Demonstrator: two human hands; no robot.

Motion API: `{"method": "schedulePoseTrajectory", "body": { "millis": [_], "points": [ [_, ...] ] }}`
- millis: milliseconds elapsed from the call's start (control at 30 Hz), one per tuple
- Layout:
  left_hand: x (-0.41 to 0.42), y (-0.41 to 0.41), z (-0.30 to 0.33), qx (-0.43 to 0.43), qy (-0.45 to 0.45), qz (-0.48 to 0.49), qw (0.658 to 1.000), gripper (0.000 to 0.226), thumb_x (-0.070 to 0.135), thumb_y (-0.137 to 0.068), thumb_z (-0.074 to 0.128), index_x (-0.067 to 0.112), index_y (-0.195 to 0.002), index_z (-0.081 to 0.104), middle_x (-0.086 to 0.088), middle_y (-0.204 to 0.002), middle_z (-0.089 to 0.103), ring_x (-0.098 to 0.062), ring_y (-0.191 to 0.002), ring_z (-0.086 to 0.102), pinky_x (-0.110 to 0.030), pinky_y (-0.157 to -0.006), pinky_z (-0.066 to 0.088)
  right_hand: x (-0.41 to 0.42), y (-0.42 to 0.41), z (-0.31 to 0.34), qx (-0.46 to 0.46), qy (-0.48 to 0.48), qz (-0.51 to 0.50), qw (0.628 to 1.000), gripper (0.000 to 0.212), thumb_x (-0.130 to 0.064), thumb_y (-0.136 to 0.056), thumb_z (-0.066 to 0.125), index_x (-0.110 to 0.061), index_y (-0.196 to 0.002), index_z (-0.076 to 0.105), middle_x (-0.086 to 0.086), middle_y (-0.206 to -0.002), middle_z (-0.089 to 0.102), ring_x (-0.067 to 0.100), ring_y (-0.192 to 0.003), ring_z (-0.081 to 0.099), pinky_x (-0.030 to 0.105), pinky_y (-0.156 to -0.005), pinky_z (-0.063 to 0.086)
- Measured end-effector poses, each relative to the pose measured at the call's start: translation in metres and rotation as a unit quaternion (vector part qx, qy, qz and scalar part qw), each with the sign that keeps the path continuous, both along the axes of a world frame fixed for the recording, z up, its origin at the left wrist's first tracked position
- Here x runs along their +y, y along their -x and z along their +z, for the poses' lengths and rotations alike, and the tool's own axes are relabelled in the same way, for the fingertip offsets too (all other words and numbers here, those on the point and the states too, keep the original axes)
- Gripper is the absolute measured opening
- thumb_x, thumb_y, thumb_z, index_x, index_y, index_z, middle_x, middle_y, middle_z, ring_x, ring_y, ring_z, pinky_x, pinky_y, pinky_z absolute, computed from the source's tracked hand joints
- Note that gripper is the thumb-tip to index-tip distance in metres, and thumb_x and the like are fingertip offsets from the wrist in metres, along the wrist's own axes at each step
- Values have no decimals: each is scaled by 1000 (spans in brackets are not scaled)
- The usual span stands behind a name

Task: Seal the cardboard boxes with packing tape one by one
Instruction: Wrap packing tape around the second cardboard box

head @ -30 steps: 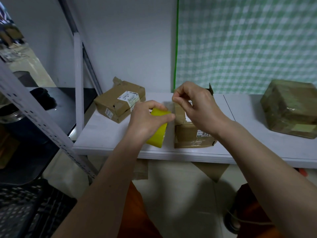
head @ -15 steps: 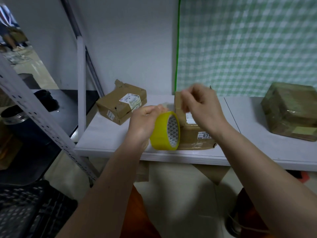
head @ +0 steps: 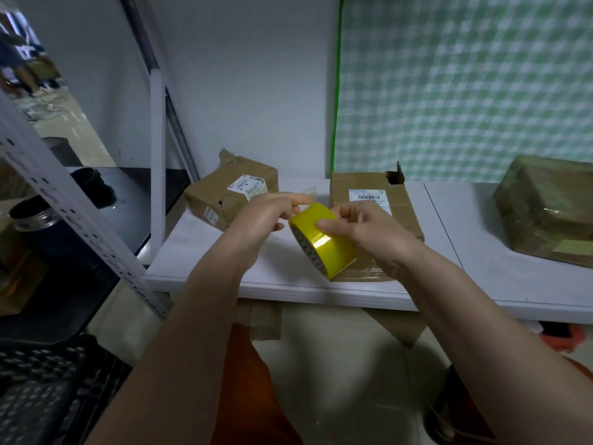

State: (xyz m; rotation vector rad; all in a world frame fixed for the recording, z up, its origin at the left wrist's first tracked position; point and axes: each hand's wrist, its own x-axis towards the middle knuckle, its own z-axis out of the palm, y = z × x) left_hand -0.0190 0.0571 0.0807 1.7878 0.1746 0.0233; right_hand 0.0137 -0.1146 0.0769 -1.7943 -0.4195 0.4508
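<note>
Tape roll point(head: 322, 240) sits gripped in my right hand point(head: 369, 232) above the table's point(head: 449, 284) front edge; left hand point(head: 260, 220) pinches its loose end. Middle box point(head: 369, 194) looks unsealed, back-left box point(head: 231, 192) too.

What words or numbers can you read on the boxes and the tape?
Middle box, white label: a barcode and a line of print, too blurred to read.
Left box, top label and small side sticker: too small and blurred to read.
Yellow tape roll: no writing shows.
Right wrapped box: no writing shows.
</note>
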Motion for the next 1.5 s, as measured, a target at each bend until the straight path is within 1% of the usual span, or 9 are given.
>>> {"method": "schedulePoseTrajectory", "body": {
  "millis": [300, 433, 500, 667, 900, 1067, 1233, 1400, 1500],
  "points": [
    [12, -4, -18, -45, -24, 0, 999, 33, -6, -88, 59, 19, -105, 71, 0, -83, 61, -2, -67, 54, -12, -65, 49, -1, -4, -3, -20, -2, 0, 1000, 14, -17, -91, 60, -6, -82, 62, 12, -81, 58, 20, -74, 52, 29, -65, 38],
    [11, -5, -17, 9, 118, 25, 993, 20, -7, -87, 57, 5, -96, 70, -9, -87, 63, -10, -68, 56, -17, -61, 49, -4, -5, -4, -20, -1, -12, 1000, 21, -18, -91, 60, 2, -93, 66, 15, -86, 61, 22, -79, 54, 32, -71, 40],
    [11, -5, -19, 11, 163, 45, 986, 10, 4, -84, 67, 2, -94, 68, -8, -82, 63, -10, -66, 58, -18, -59, 48, -4, -4, -4, -22, 1, -21, 1000, 15, -18, -90, 60, -4, -90, 66, 13, -87, 62, 21, -79, 56, 32, -72, 41],
    [2, -5, -22, 23, 73, 32, 997, 53, 48, -59, 85, 14, -97, 72, 2, -82, 63, -8, -73, 55, -22, -70, 48, -3, -2, -4, -44, 22, -16, 999, 16, -18, -91, 61, -13, -76, 59, 10, -82, 60, 20, -76, 55, 32, -69, 41],
    [6, -4, -24, 17, 142, 50, 988, 33, -6, -80, 68, 1, -112, 65, -8, -93, 69, -8, -79, 67, -15, -66, 52, -9, -5, -5, -58, 30, -46, 997, 18, -19, -91, 61, -2, -93, 66, 16, -90, 65, 23, -80, 58, 36, -73, 44],
    [-6, 0, -19, -55, 52, 116, 990, 23, -8, -77, 71, 7, -94, 69, -2, -76, 70, 1, -62, 64, -11, -56, 47, -6, -7, -11, -102, 103, -66, 987, 25, -22, -90, 62, 4, -91, 62, 11, -78, 57, 20, -71, 52, 31, -66, 40],
    [-16, 6, -12, -155, 53, 104, 981, 27, -9, -76, 71, 14, -90, 69, -1, -77, 72, -6, -75, 69, -12, -70, 51, -6, -10, -6, -107, 102, -81, 986, 26, -26, -90, 62, 0, -92, 63, 17, -87, 63, 25, -78, 56, 39, -71, 46],
    [-23, 3, -11, -227, -62, 87, 968, 31, 1, -84, 68, 28, -100, 69, 8, -92, 73, -4, -96, 67, -29, -95, 50, -3, -7, -3, -111, 112, -73, 985, 31, -27, -89, 62, 3, -93, 63, 24, -91, 64, 24, -76, 54, 38, -70, 45],
    [-24, -2, -12, -221, -29, 46, 974, 40, -8, -84, 64, 17, -115, 65, 6, -98, 71, -2, -92, 67, -20, -87, 51, -1, 0, -5, -104, 103, -46, 988, 23, -24, -89, 62, -5, -76, 60, 10, -72, 56, 18, -66, 49, 31, -64, 37]
  ]
}}
